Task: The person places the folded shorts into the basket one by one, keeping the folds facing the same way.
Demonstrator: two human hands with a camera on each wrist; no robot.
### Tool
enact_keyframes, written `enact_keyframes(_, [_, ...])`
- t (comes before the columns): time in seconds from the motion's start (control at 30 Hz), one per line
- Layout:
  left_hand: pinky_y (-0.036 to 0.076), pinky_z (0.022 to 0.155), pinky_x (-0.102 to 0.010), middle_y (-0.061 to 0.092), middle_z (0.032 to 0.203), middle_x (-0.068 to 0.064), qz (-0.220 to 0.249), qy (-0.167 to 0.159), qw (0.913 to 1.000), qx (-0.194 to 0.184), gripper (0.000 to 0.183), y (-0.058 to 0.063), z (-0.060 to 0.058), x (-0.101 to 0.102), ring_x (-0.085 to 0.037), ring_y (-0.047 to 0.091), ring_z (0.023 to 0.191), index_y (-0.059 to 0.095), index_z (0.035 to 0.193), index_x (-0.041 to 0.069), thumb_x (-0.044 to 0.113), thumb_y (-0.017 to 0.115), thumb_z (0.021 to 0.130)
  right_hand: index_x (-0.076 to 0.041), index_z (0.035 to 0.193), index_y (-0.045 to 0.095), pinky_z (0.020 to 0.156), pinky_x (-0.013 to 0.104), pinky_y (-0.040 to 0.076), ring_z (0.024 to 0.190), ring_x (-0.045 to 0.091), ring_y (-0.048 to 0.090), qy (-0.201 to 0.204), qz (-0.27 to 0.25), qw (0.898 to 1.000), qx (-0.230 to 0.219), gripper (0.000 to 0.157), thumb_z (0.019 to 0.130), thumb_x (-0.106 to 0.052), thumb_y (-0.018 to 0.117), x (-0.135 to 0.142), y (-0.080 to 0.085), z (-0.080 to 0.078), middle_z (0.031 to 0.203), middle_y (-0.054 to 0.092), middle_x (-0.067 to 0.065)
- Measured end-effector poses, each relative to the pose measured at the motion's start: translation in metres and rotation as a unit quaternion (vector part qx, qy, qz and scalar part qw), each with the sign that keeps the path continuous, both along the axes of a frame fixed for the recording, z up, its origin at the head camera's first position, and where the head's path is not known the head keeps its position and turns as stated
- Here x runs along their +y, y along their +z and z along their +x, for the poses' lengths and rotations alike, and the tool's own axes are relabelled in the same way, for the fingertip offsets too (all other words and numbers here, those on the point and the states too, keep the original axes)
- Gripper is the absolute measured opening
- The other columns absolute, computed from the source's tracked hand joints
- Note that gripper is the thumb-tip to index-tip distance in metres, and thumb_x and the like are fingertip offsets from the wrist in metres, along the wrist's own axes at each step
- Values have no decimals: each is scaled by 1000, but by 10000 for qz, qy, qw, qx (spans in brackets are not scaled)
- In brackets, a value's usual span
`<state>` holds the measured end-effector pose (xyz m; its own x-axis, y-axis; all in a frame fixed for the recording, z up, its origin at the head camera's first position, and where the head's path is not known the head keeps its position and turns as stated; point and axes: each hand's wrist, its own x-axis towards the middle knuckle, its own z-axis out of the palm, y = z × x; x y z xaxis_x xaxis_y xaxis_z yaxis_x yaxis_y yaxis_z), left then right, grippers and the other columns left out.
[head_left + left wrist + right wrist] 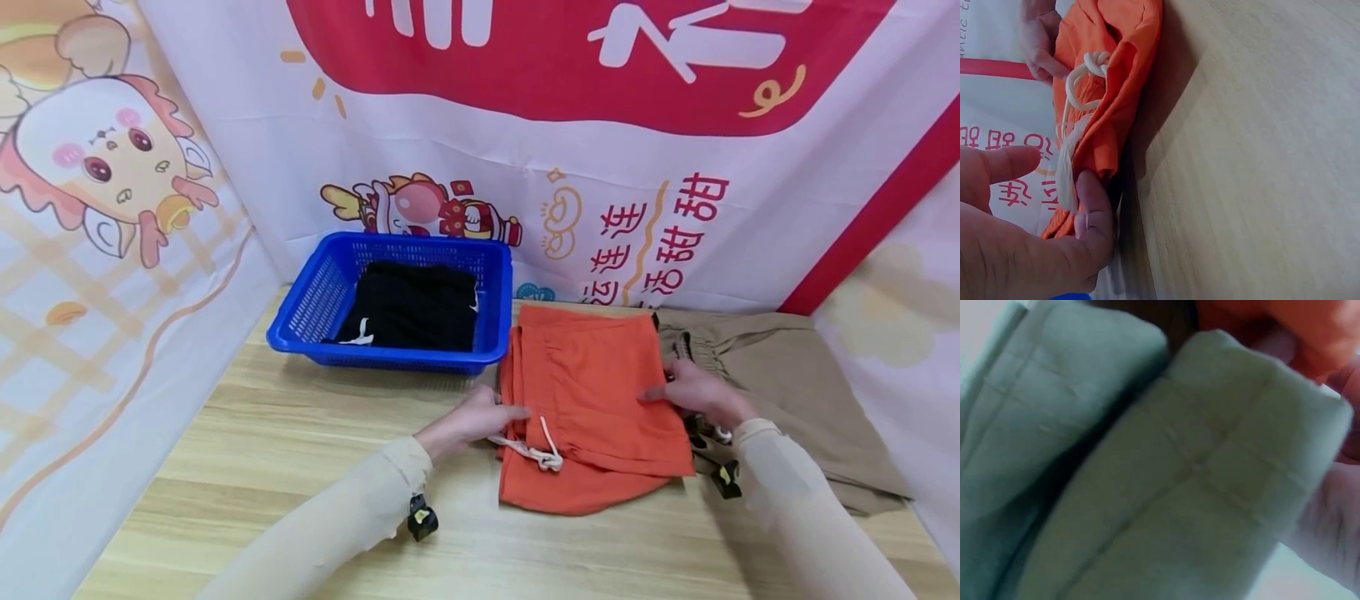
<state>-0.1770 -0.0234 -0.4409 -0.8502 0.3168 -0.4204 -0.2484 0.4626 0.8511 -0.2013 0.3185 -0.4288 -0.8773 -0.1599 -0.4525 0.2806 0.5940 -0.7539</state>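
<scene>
Folded orange shorts (592,383) with a knotted white drawstring (546,454) lie in front of me, right of the blue basket. My left hand (480,414) holds their left edge; in the left wrist view its fingers (1094,209) tuck against the cloth near the frayed drawstring end, thumb on the other side. At the right edge, my right hand (697,392) grips the shorts, thumb on top and the other fingers partly hidden. Beneath and beside that hand lie khaki trousers (795,392), whose stitched cloth (1191,481) fills most of the right wrist view.
The blue plastic basket (405,360) stands at the back left against the printed backdrop, with a folded black garment (416,307) inside. Printed cloth walls (112,333) bound the wooden table (300,442) at the back and both sides.
</scene>
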Motion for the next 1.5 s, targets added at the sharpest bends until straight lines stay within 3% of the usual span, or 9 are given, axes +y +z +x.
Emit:
enact_keyframes(0.13, [27, 43, -25, 34, 48, 6, -188, -138, 9997, -7, 43, -1, 0, 2, -10, 33, 42, 43, 53, 16, 32, 65, 86, 5, 132, 42, 75, 36, 52, 95, 23, 60, 110, 26, 9999, -47, 65, 79, -16, 73, 1, -2, 1, 115, 57, 17])
enact_keyframes(0.4, [28, 45, -24, 36, 54, 6, -269, -125, 9995, 102, 37, -1, -3, 2, -11, 34, 48, 47, 59, 14, 32, 67, 85, 6, 146, 14, 91, 47, 45, 121, 36, 43, 304, 109, 9994, -132, 95, 78, -19, 76, 3, -4, 6, 138, 37, 25])
enact_keyframes(0.53, [39, 58, -26, 55, 74, 2, 32, 59, 10000, 29, 24, -1, -5, 2, -12, 50, 67, 59, 84, 8, 30, 69, 83, 7, 145, 16, 93, 48, 43, 121, 36, 43, 343, 138, 9993, -47, 96, 76, -20, 77, 3, -6, 7, 137, 39, 24])
enact_keyframes(0.6, [45, 68, -27, 62, 87, -1, 232, 123, 9997, -32, 30, -2, -6, 3, -13, 57, 79, 61, 99, 5, 28, 70, 82, 6, 146, 16, 95, 49, 41, 122, 36, 42, 373, 146, 9992, -26, 98, 75, -21, 78, 3, -7, 8, 138, 39, 24])
enact_keyframes(0.7, [50, 73, -30, 66, 93, -5, 539, 24, 9984, -174, 36, -4, -7, 4, -16, 63, 83, 60, 108, 3, 27, 70, 83, 5, 147, 12, 99, 54, 35, 127, 38, 36, 467, 233, 9986, -1, 101, 76, -25, 78, 2, -7, 10, 143, 32, 24])
enact_keyframes(0.8, [52, 75, -31, 68, 94, -6, 918, -144, 9952, -322, 38, -6, -8, 6, -17, 65, 83, 58, 114, 4, 24, 70, 84, 3, 147, 10, 101, 56, 31, 129, 38, 31, 504, 285, 9983, 57, 100, 79, -31, 75, 2, -7, 12, 145, 27, 24])
enact_keyframes(1.0, [53, 78, -32, 64, 105, -5, 1410, -335, 9890, -295, 49, -10, -12, 9, -18, 65, 88, 49, 127, 7, 23, 69, 85, 3, 147, 15, 83, 42, 50, 112, 31, 50, 314, 119, 9994, 11, 88, 87, -37, 66, 1, -9, 16, 137, 38, 23])
enact_keyframes(1.27, [53, 76, -30, 66, 102, -1, 1366, -416, 9894, -249, 49, -10, -19, 18, -16, 66, 85, 53, 124, 11, 31, 72, 83, 6, 144, 22, 91, 45, 44, 113, 30, 48, 331, 125, 9992, 204, 82, 87, -34, 65, 3, -13, 16, 135, 41, 22])
enact_keyframes(1.5, [46, 91, -33, 60, 118, -3, 1362, -585, 9889, 114, 62, -10, -21, 23, -14, 61, 99, 45, 133, 12, 25, 75, 80, 6, 145, 21, 94, 48, 41, 118, 33, 45, 337, 116, 9991, 244, 82, 87, -33, 65, 4, -13, 15, 137, 39, 24])
